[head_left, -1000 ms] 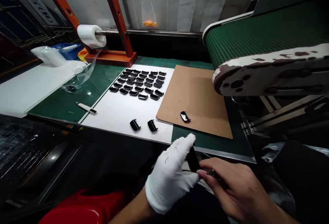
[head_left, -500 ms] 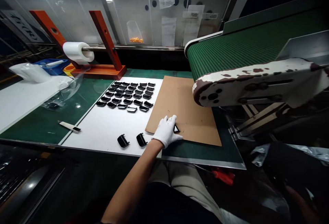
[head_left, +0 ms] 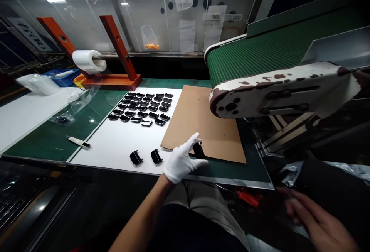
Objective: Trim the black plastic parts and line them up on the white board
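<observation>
My left hand, in a white glove, pinches a small glossy black plastic part just above the near edge of the brown cardboard sheet. My bare right hand hangs low at the bottom right, off the table, blurred, fingers loosely spread with nothing seen in them. Two more black parts lie on the white board left of my gloved hand. Several black parts in neat rows fill the board's far end.
A green conveyor belt with a chipped white side plate overhangs the table's right. An orange stand with a film roll is at the back left. A small brush-like tool lies on the green mat.
My left hand has lifted the black part off the cardboard and drawn it toward me. My right hand has come back into view at the bottom right.
</observation>
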The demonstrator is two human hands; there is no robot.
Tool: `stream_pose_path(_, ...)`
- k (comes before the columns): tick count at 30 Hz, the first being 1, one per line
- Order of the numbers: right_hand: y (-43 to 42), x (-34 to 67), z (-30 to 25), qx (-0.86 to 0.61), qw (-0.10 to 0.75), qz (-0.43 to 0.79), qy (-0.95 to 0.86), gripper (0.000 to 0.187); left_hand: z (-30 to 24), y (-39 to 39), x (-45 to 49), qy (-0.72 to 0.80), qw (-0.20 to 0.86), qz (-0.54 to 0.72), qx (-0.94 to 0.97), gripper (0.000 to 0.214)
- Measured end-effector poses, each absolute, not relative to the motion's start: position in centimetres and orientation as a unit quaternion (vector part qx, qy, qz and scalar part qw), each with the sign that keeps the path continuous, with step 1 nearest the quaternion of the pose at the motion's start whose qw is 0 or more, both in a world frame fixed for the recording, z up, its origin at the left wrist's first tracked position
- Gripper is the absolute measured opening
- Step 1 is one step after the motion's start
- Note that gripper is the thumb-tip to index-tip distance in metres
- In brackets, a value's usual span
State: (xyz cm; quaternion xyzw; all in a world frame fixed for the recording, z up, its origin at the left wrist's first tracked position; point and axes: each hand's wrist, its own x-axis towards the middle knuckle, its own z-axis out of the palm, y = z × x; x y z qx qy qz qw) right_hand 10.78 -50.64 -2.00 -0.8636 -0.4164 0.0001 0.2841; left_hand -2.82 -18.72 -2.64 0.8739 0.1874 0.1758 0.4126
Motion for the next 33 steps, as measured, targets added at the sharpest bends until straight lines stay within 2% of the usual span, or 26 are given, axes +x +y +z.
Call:
stream_pose_path(2,-47.5,9.5,0.6,-0.852,0.311,0.086,-0.413,0.025,-1.7,-20.5,-4.3,0.140,0.519,0.216,0.815,0.092)
stream_pose_path(5,-43.0,7.3,4.5,-0.808,0.253,0.147,-0.512,0.032,-0.5,-23.0,-6.2,0.101,0.619,0.246,0.739,0.092)
stream_pose_path(9,-39.4,5.2,7.1,-0.769,0.183,0.053,-0.610,0.052,0.5,-25.2,-7.8,0.045,0.633,0.294,0.715,0.095)
stream_pose_path(12,-38.5,4.5,7.6,-0.753,0.147,0.038,-0.640,0.058,1.0,-25.9,-8.7,0.039,0.654,0.307,0.690,0.094)
stream_pose_path(24,-37.8,3.9,7.9,-0.745,0.103,0.048,-0.657,0.065,1.4,-26.3,-9.6,0.049,0.717,0.285,0.634,0.099)
stream_pose_path(33,-37.6,3.6,7.7,-0.745,0.072,0.005,-0.664,0.066,1.7,-26.7,-9.4,0.096,0.744,0.283,0.598,0.088)
